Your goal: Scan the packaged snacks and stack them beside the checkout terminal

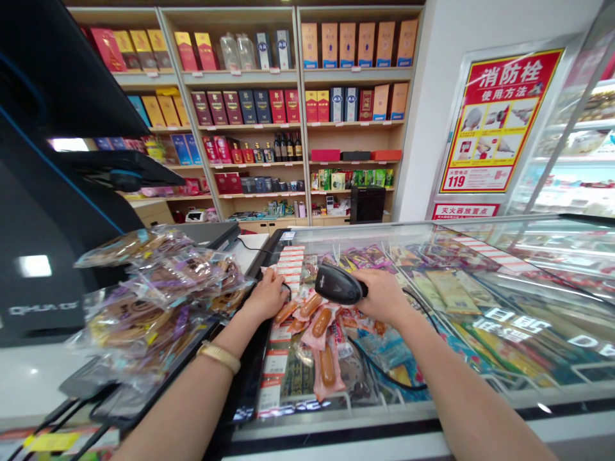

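My right hand (pixel 382 296) is closed round the handle of a black barcode scanner (pixel 339 285), whose head points left over the freezer's glass top. Below the scanner lies a pile of packaged sausages (pixel 323 323) in clear and pink wrappers. At the left edge of that pile is my left hand (pixel 269 293), its fingers bent down by the freezer's rim; what they hold, if anything, is hidden. A bracelet is on my left wrist.
Left of my left arm, plastic-wrapped snack packs (pixel 158 294) are heaped beside a dark checkout machine (pixel 43 256). The glass-topped freezer (pixel 365 419) holds frozen packs. A black cable (pixel 384 378) loops across the glass. Shelves (pixel 250 131) of boxes stand behind.
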Available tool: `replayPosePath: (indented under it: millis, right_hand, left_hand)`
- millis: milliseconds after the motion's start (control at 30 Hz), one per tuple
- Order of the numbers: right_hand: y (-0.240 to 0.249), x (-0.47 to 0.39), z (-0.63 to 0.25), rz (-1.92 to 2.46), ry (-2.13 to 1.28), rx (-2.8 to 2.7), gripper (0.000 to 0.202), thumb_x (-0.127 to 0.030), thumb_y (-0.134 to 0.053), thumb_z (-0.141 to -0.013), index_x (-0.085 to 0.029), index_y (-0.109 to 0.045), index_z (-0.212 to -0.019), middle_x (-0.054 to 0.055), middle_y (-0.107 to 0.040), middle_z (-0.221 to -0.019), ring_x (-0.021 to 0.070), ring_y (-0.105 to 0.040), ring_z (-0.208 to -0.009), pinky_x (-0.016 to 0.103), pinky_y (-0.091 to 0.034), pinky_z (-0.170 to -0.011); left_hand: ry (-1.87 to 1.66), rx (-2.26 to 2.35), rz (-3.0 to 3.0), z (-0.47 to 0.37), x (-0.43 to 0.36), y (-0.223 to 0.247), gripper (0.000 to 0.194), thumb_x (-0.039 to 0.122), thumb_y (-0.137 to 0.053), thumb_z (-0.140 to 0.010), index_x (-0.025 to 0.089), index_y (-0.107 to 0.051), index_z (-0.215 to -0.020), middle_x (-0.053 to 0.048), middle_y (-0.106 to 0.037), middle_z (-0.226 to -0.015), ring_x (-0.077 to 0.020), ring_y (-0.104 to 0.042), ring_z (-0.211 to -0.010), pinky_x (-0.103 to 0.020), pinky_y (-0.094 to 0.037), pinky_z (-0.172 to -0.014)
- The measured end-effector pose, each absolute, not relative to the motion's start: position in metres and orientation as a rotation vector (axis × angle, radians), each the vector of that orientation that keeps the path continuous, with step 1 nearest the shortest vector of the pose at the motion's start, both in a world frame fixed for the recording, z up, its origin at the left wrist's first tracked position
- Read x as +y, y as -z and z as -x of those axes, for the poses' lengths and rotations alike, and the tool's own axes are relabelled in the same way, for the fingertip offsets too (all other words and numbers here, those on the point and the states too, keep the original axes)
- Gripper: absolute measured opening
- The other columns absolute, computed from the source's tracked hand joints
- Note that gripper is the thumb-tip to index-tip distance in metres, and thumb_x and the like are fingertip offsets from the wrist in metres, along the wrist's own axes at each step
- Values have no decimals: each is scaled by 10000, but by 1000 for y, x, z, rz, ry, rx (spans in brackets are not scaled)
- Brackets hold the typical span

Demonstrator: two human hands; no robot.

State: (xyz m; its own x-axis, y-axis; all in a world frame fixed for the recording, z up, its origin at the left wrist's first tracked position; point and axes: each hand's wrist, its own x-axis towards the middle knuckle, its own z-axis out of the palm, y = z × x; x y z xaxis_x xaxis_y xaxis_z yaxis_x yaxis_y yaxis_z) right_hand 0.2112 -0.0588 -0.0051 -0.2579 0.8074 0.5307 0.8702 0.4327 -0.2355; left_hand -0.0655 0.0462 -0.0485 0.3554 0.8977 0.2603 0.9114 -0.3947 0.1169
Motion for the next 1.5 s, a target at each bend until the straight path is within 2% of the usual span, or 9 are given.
replayPosePath:
  millis: [200,400,600,733,867,967,1033,1133,1500]
  right_hand:
    - [6,-58,-212,1410,134,-2088,337,-190,-617,-670,-248,-711,-988,41,-744,-946,219,-677,-868,283,-467,-743]
    - [1,-60,-210,1440,139,-2100,310,-189,-612,-675,-244,-714,-962,43,-740,-925,206,-668,-848,271,-457,-732]
    - [3,-59,-211,1418,137,-2113,312,-201,-617,-683,-249,-707,-978,42,-736,-942,214,-670,-865,285,-466,-750]
    - [4,-59,-211,1408,137,-2106,316,-190,-605,-677,-245,-709,-970,43,-736,-946,224,-673,-871,296,-469,-748]
    - [5,-58,-212,1409,129,-2104,319,-195,-601,-686,-246,-708,-982,42,-738,-952,220,-676,-877,294,-473,-750]
    - [5,-57,-212,1391,125,-2098,332,-189,-610,-674,-242,-706,-987,45,-740,-962,219,-678,-888,291,-478,-763]
    - [6,-57,-212,1387,131,-2091,335,-182,-610,-666,-243,-708,-981,45,-741,-975,221,-679,-892,294,-479,-767]
    - [5,-58,-212,1400,137,-2086,336,-186,-616,-666,-248,-711,-982,45,-743,-983,222,-680,-889,292,-478,-758]
    - [3,-58,-212,1499,153,-2109,231,-215,-606,-717,-236,-691,-931,46,-737,-946,215,-676,-883,273,-457,-736]
  left_hand:
    - [411,-1803,2452,62,39,39,259,180,-497,-827,152,-590,-1067,-168,-513,-1325,-270,-500,-1262,-391,-427,-1017]
    - [453,-1905,2311,61,28,29,219,139,-552,-761,166,-594,-974,-125,-640,-1087,-239,-660,-935,-326,-506,-814]
    - [546,-1916,2205,58,16,18,189,154,-421,-864,174,-590,-947,-109,-650,-943,-240,-658,-841,-327,-493,-715]
    - [751,-1833,2203,56,13,17,214,183,-426,-883,179,-595,-1013,-100,-636,-1010,-211,-652,-848,-305,-485,-730]
    - [1031,-1796,2226,60,18,22,152,220,-451,-865,187,-595,-898,-90,-637,-959,-208,-657,-823,-316,-494,-736]
    - [1567,-1848,2243,63,26,25,68,263,-523,-812,201,-517,-840,-22,-622,-755,-184,-659,-675,-297,-504,-638]
    - [1984,-1849,2274,64,30,27,184,347,-575,-787,210,-463,-837,32,-588,-660,-157,-635,-556,-275,-497,-558]
    - [2409,-1716,2357,63,30,28,324,433,-648,-738,209,-437,-838,64,-580,-634,-126,-619,-511,-273,-524,-561]
    - [2624,-1589,2545,61,22,25,360,415,-716,-697,193,-463,-823,69,-580,-651,-92,-604,-514,-256,-547,-561]
